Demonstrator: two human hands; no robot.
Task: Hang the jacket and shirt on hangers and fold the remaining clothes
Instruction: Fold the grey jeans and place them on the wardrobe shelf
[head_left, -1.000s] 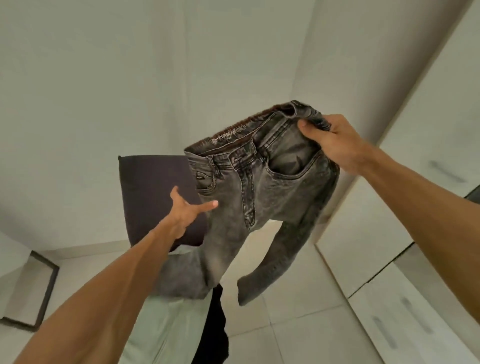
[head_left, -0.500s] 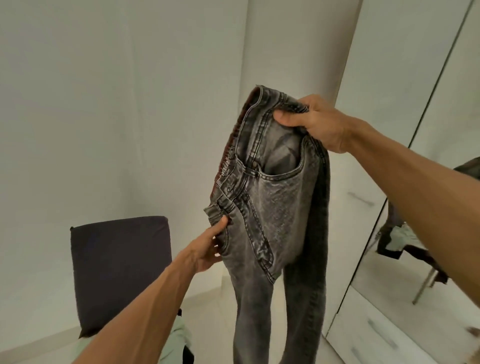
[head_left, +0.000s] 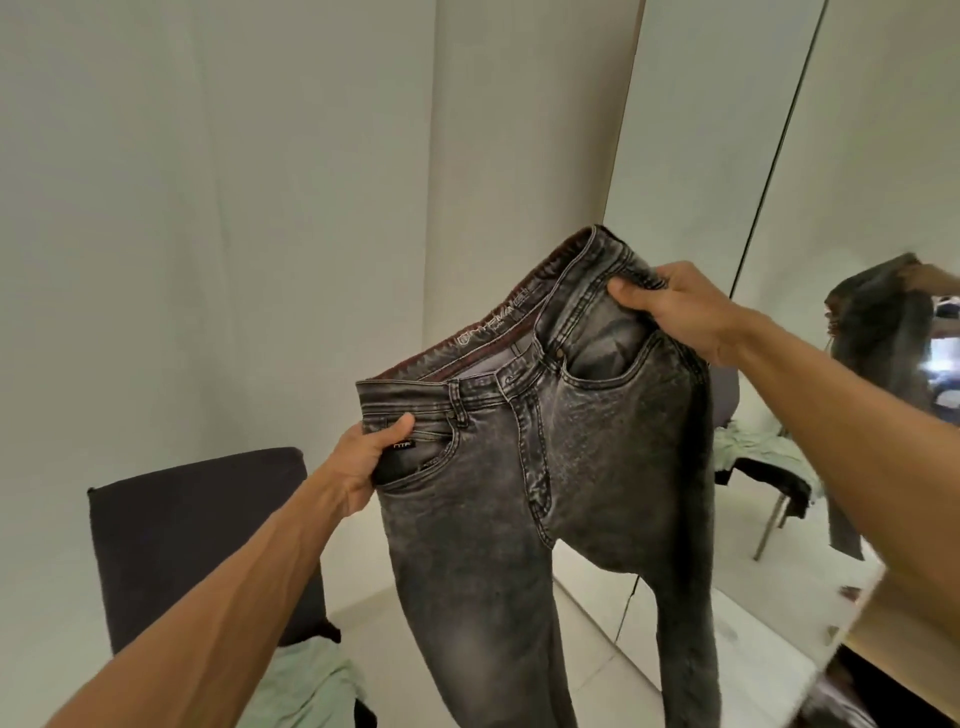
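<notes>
Dark grey washed jeans (head_left: 545, 467) hang in the air in front of me, front side facing me, both legs dangling down past the bottom of the view. My left hand (head_left: 371, 460) grips the waistband's left side at the pocket, thumb on the front. My right hand (head_left: 675, 306) grips the waistband's right side, held higher, so the waist slopes up to the right. A pale green garment (head_left: 306, 686) lies on the chair at the lower left.
A dark chair (head_left: 192, 540) stands against the white wall at the lower left. A mirrored wardrobe door (head_left: 779, 156) on the right reflects the jeans, the chair and clothes. Pale floor tiles (head_left: 597, 660) lie below.
My left hand has closed on the left side of the waistband, which it only touched before. The jeans have opened out to face me, and the view has shifted to the right.
</notes>
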